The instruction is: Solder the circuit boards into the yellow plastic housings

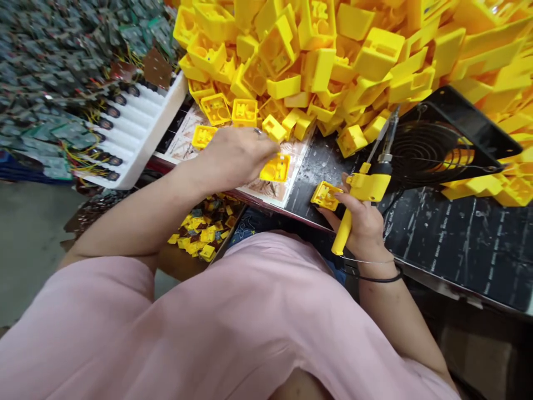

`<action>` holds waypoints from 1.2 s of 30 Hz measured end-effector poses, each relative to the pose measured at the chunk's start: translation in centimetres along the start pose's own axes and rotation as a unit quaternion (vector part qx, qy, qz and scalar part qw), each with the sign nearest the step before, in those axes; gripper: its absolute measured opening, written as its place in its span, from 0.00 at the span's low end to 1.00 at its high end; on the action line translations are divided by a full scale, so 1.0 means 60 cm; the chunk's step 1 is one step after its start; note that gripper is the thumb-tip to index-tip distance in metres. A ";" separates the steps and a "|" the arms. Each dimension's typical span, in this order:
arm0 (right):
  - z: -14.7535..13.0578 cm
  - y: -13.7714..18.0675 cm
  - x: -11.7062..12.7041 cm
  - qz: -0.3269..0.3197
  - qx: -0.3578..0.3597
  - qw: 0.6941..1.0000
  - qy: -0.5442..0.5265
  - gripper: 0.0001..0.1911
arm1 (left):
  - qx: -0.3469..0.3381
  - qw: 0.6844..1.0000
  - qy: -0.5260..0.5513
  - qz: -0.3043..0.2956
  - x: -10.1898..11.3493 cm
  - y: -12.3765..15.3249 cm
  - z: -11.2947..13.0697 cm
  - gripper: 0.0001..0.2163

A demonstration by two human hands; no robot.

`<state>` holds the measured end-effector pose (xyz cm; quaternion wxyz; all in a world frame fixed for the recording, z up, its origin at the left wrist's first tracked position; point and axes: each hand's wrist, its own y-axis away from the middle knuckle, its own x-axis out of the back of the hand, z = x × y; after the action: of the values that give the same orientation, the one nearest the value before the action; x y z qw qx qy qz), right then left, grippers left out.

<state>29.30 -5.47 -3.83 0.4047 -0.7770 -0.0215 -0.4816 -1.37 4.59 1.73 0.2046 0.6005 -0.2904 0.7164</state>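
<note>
My left hand point(237, 155) reaches over the table edge, its fingers closed on a small yellow plastic housing point(275, 168) lying on a printed sheet point(183, 141). My right hand point(363, 219) grips a yellow-handled soldering iron point(366, 186), whose metal tip points up and away. The fingers of that hand also touch a second small yellow housing point(325, 195) on the black table top point(458, 233). A thin black band circles my right wrist.
A huge heap of yellow housings point(353, 61) fills the back of the table. A black fan point(437, 144) lies at the right. A white tray point(137, 128) with wired circuit boards stands at left. A box of yellow and brown parts point(204, 228) sits below the edge.
</note>
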 end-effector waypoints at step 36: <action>0.010 -0.038 -0.021 -0.031 0.099 0.995 0.011 0.22 | -0.139 0.990 -0.009 -0.020 -0.039 0.037 0.031 0.07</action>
<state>28.08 -3.08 -3.52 0.4648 -0.7268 -0.0881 -0.4980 -0.96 1.86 -0.73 0.2977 0.5788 -0.3766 0.6593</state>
